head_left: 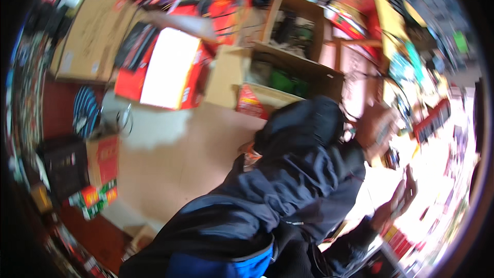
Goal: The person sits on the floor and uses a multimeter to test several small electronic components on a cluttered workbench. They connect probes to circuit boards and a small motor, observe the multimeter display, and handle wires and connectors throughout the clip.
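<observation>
The work in hand looks like a reach into the clutter on the desk [437, 185] at the person's right, with both hands out over its bright, overexposed top and nothing clearly picked up. The left hand [378, 131] comes across on a dark jacket sleeve [303, 154] that fills the middle of the view. It is smeared by motion, so I cannot tell whether it is closed on something small or merely curled. The right hand [400, 200] is lower and nearer the body, above the desk's near part; its fingers look stretched out flat and no thing shows in them. The nearest thing is a long red and black pack [435, 118], which lies tilted on the desk just right of the left hand and apart from it. Judging from this, any grip here calls for a slower, steadier approach, since small things crowd the desk and their edges are lost in glare. A black cable [396, 95] loops across the desk behind the left hand and could snag a sleeve or finger, and a teal thing [407, 64] sits farther back by a yellow board [387, 18]. Off to the left, well away from the hands, the tan floor [175, 159] carries a red box with a white face [170, 69], open cardboard boxes [288, 67], a flat brown carton [87, 28] and a smaller red carton [103, 159]. None of them stands in the way of the reach.
</observation>
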Demonstrator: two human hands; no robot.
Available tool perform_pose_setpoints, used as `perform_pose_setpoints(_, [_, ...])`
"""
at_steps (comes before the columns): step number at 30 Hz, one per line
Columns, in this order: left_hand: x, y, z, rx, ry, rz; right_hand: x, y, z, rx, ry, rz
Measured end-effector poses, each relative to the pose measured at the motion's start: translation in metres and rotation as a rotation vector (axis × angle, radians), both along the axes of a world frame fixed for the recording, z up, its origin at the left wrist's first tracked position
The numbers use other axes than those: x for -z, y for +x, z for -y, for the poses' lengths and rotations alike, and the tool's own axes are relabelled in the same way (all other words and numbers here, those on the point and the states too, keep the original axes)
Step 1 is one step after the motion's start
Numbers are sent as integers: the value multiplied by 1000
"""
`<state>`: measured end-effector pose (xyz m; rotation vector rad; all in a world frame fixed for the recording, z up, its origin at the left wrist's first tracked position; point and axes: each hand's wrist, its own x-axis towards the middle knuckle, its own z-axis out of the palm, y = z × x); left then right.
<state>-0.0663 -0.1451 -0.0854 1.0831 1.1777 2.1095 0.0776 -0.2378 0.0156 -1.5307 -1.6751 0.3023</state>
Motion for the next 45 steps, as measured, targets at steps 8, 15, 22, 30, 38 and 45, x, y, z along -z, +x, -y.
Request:
perform_pose_setpoints(8, [-7,-42,31,286,-117,-97,10,43,14,38,74,-139])
perform_pose_setpoints(15, [-39,-34,68,353,-247,-245,15,78,-2,-75,-39,-167])
perform_pose_setpoints(22, [-19,10,107,396,-358,-63,37,94,-32,-161,-60,-155])
perform_pose_setpoints(30, [-23,25,123,381,-471,243,39,66,0,-162,-42,-399])
perform_pose_setpoints(38, [-39,52,133,513,-566,744,25,41,27,-131,-79,-479])
perform_pose_setpoints(45, [-48,49,138,638,-481,933,20,16,46,-218,-65,-530])
